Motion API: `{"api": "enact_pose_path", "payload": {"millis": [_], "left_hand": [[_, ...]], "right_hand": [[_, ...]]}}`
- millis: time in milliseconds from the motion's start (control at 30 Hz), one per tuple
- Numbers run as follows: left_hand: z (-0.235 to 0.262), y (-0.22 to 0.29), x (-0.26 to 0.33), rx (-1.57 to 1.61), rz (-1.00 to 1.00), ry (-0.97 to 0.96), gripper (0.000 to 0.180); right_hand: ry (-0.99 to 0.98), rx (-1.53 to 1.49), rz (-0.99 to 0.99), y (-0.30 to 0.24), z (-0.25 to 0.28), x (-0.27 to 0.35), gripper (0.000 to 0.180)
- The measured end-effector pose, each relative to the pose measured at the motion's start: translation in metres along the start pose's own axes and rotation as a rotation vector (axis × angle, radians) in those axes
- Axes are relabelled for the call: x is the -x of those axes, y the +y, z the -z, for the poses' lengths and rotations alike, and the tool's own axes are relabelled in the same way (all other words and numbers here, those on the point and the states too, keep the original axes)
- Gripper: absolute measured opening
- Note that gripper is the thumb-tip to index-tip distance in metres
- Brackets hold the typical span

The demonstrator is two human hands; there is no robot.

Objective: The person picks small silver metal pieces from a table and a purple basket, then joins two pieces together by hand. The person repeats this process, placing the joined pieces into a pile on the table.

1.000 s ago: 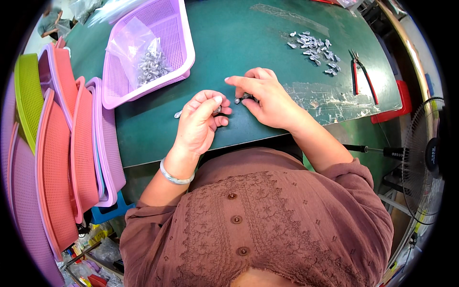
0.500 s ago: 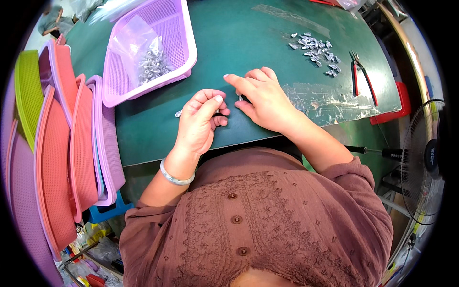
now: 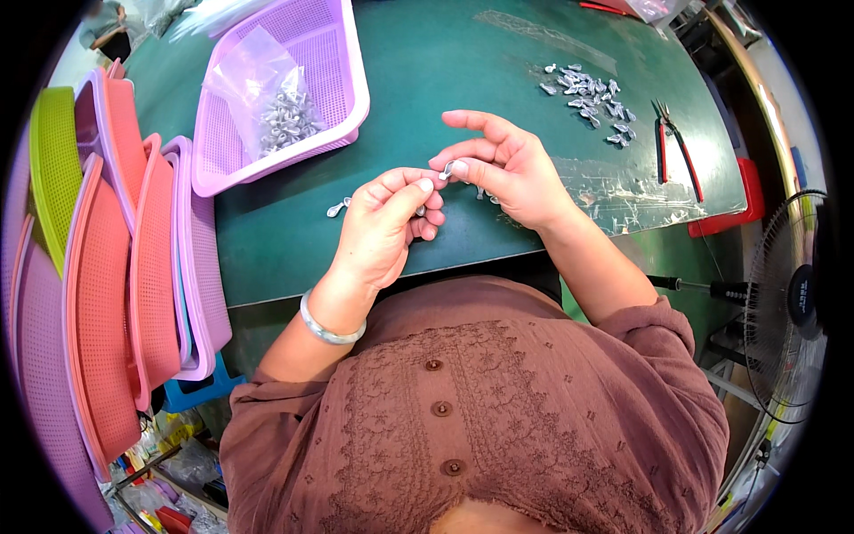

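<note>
Over the near part of the green table, my two hands meet at the fingertips. My right hand (image 3: pixel 525 178) pinches a small silver metal clasp (image 3: pixel 447 169) between thumb and index finger. My left hand (image 3: pixel 382 218) is closed, its thumb pressed to the index finger right beside that clasp. Another small silver metal piece (image 3: pixel 420 211) shows between its curled fingers. A loose clasp (image 3: pixel 337 207) lies on the table left of my left hand, and a few more are partly hidden under my right hand.
A lilac basket (image 3: pixel 359 93) with a bag of metal pieces (image 3: pixel 289 116) stands at the far left. Several clasps (image 3: pixel 587 89) lie in a pile at right, near red-handled pliers (image 3: pixel 680 151). Stacked baskets (image 3: pixel 98 311) crowd the left; a fan (image 3: pixel 787 303) stands at right.
My right hand has lifted from the table with a clasp and turned, bringing it to my left fingertips. My left hand has shifted slightly right. More loose clasps now show by my right hand.
</note>
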State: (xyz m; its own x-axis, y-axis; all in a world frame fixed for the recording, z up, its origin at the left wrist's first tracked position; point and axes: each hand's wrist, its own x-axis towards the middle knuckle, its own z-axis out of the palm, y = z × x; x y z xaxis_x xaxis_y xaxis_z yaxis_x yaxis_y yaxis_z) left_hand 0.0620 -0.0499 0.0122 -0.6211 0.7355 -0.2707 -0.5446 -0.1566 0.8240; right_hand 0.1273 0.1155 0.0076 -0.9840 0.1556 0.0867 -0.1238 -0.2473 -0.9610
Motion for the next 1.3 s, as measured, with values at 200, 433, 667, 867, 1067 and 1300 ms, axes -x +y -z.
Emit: {"api": "enact_pose_path", "payload": {"millis": [200, 433, 667, 867, 1067, 1300], "left_hand": [[-0.010, 0.006, 0.001, -0.036, -0.023, -0.006, 0.015], [-0.013, 0.007, -0.002, -0.030, -0.041, -0.033, 0.012], [-0.019, 0.011, 0.000, -0.059, -0.040, -0.014, 0.015], [-0.019, 0.010, 0.000, -0.068, -0.034, -0.006, 0.015], [-0.014, 0.008, -0.003, -0.081, -0.007, 0.025, 0.016], [-0.004, 0.001, -0.008, -0.058, 0.003, 0.043, 0.016]], "right_hand": [[-0.028, -0.114, -0.050, 0.000, 0.004, -0.001, 0.040], [-0.030, -0.151, -0.053, 0.001, 0.006, -0.001, 0.038], [-0.030, -0.222, -0.090, 0.000, 0.008, -0.001, 0.036], [-0.024, -0.218, -0.093, 0.001, 0.008, -0.002, 0.034], [-0.029, -0.041, 0.039, 0.001, 0.004, 0.000, 0.037], [-0.078, 0.186, 0.252, 0.008, -0.001, 0.002, 0.046]]}}
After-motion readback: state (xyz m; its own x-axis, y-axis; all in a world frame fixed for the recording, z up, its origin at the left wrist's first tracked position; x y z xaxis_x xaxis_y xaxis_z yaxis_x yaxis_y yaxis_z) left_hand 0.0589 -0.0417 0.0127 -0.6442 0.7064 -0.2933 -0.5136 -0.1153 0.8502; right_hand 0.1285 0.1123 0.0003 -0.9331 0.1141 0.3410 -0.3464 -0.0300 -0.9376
